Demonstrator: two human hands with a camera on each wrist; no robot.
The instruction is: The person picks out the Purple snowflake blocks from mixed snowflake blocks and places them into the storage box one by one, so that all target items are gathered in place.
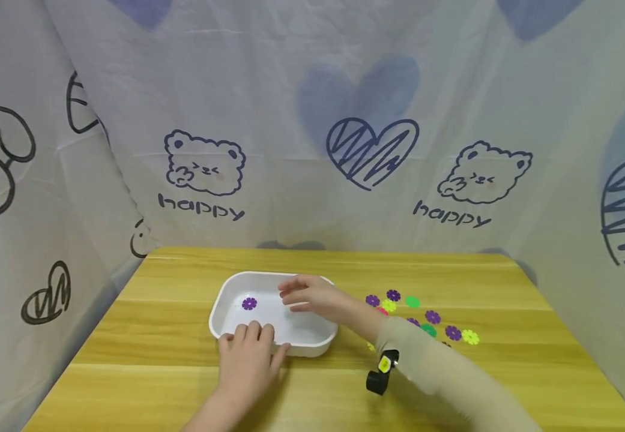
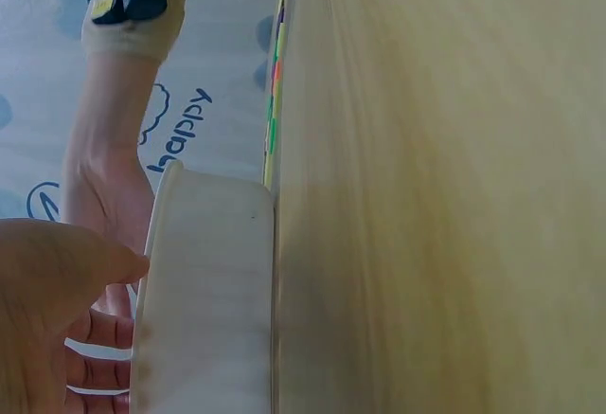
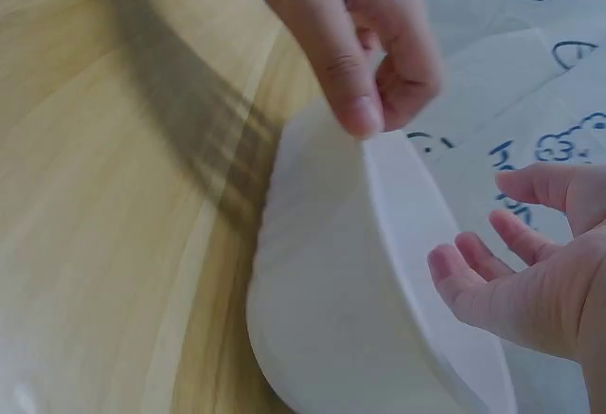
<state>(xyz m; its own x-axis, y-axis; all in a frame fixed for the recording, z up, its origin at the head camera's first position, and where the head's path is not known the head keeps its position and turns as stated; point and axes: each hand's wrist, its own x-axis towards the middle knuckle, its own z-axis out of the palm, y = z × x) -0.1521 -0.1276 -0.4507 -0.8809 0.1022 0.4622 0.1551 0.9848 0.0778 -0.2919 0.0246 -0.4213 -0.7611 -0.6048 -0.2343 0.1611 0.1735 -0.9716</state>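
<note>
A white plastic tub stands on the table, with one purple notched disc lying in its left part. My left hand holds the tub's near rim, fingers hooked over the edge; in the left wrist view its thumb lies against the rim. Above the right part of the tub hovers my right hand. Its fingers are spread and loosely bent in the right wrist view, where nothing shows between the fingers and thumb.
Right of the tub, several purple, yellow, green and pink notched discs lie scattered, some hidden behind my right forearm. A black wrist device sticks out from the right sleeve. Printed cloth hangs behind the wooden table and at its sides.
</note>
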